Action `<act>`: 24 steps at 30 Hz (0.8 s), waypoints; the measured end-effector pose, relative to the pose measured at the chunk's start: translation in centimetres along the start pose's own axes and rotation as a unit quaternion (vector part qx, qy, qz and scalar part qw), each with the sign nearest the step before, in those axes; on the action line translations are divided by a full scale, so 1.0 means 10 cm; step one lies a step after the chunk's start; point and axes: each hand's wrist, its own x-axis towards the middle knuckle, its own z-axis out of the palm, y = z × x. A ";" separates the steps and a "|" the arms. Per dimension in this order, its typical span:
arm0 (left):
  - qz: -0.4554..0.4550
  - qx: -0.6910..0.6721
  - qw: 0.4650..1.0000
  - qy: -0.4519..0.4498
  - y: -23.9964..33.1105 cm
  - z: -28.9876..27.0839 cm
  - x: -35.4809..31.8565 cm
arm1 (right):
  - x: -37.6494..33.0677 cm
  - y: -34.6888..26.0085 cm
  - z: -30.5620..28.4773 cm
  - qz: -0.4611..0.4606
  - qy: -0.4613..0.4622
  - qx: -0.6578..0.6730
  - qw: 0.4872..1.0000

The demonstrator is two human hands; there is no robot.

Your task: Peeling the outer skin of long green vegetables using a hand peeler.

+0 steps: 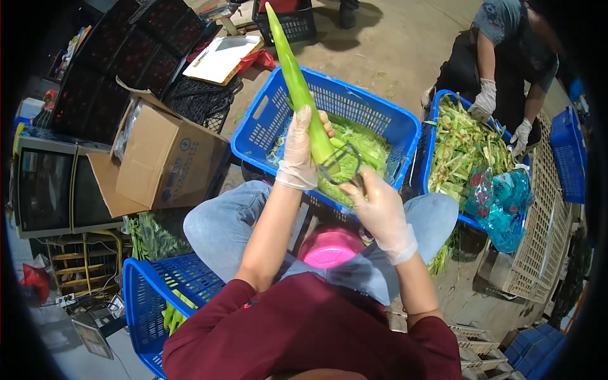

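A long, smooth green stalk (pixel 292 69), looking like celtuce, slants up over a blue basket (pixel 256 130), its pointed tip toward the far side. My gloved left hand (pixel 302 142) is closed around its middle. A dark-framed peeler (pixel 352 149) lies against the thick lower end, its handle in my gloved right hand (pixel 380 212), which is closed. Fine green peelings (pixel 364 144) fill part of the basket under both hands. My right fingers are slightly blurred.
A pink tub (pixel 328 248) sits between my legs. To the right, another person's gloved hands (pixel 484 101) work at a blue basket of pale trimmings (pixel 459 142) with a teal plastic bag (pixel 500 206). A cardboard box (pixel 168 155) and a blue crate (pixel 142 304) of green stalks stand on my left.
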 end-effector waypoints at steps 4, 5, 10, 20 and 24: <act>0.012 0.017 1.000 -0.004 -0.01 0.01 0.00 | 0.12 -0.10 0.05 -0.034 -0.007 -0.109 0.993; 0.008 0.017 1.000 0.002 0.00 0.00 0.01 | 0.10 -0.09 0.07 -0.014 -0.027 -0.116 0.993; 0.040 -0.120 0.990 0.069 0.12 -0.18 0.14 | -0.26 0.09 0.03 0.075 -0.121 -0.123 0.982; -0.005 -0.174 0.983 0.059 0.13 -0.39 0.16 | 0.07 0.78 0.67 0.198 -0.087 -0.129 0.968; -0.031 -0.138 0.985 0.098 0.09 -0.47 0.17 | 0.16 1.64 1.44 0.256 -0.166 -0.169 0.937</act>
